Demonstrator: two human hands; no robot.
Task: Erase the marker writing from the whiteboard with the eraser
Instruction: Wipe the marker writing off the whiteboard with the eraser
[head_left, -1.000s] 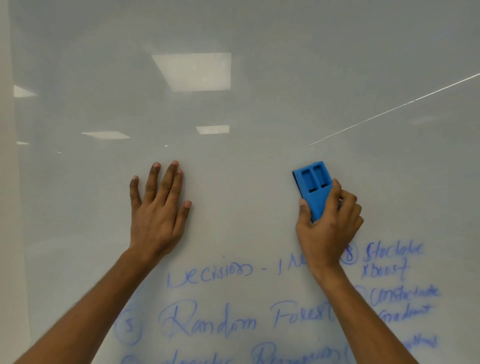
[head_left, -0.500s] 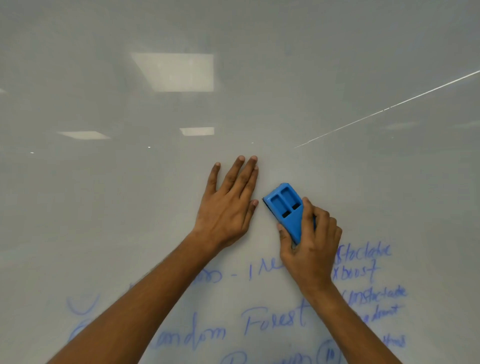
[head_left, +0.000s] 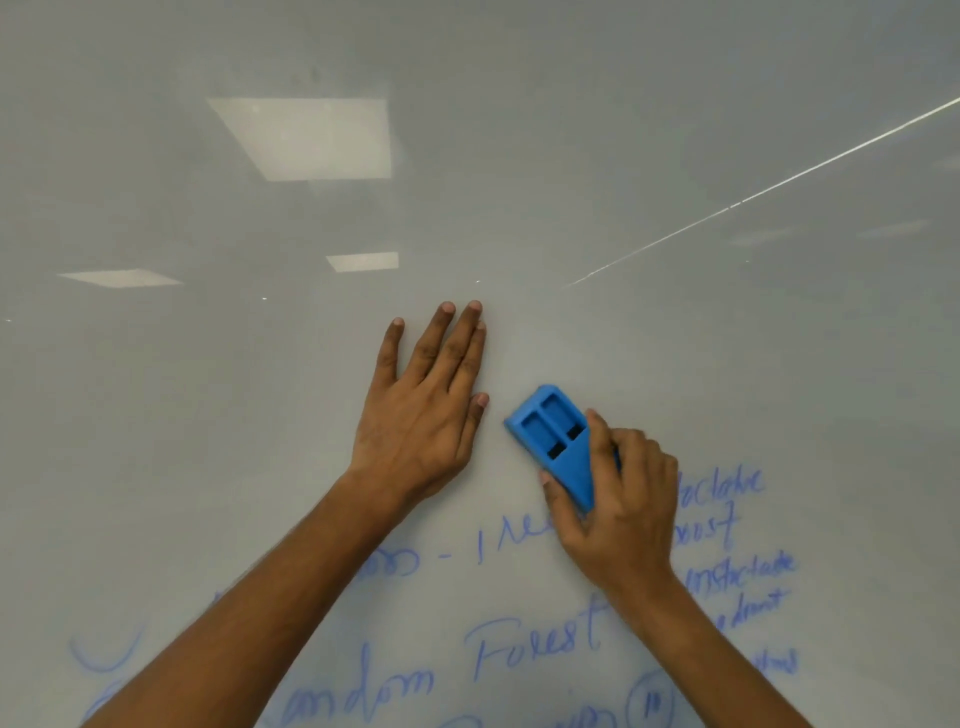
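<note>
The right hand (head_left: 618, 514) is closed around the lower half of the blue plastic block eraser (head_left: 558, 441), which is pressed on the glossy white whiteboard (head_left: 675, 364) just above the blue marker writing (head_left: 535, 639), while the left hand (head_left: 421, 410) lies flat and open on the board, holding nothing. The risk, I think, is that the left forearm, which crosses the written lines, smears the ink. Also the tilted eraser may leave streaks if only one edge touches.

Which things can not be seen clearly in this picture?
- Head view: writing partly hidden behind both forearms, and cut off at the bottom edge.
- Eraser: its wiping face is against the whiteboard; its lower end sits under the right hand.
- Small words at right: too blurred to read.
</note>
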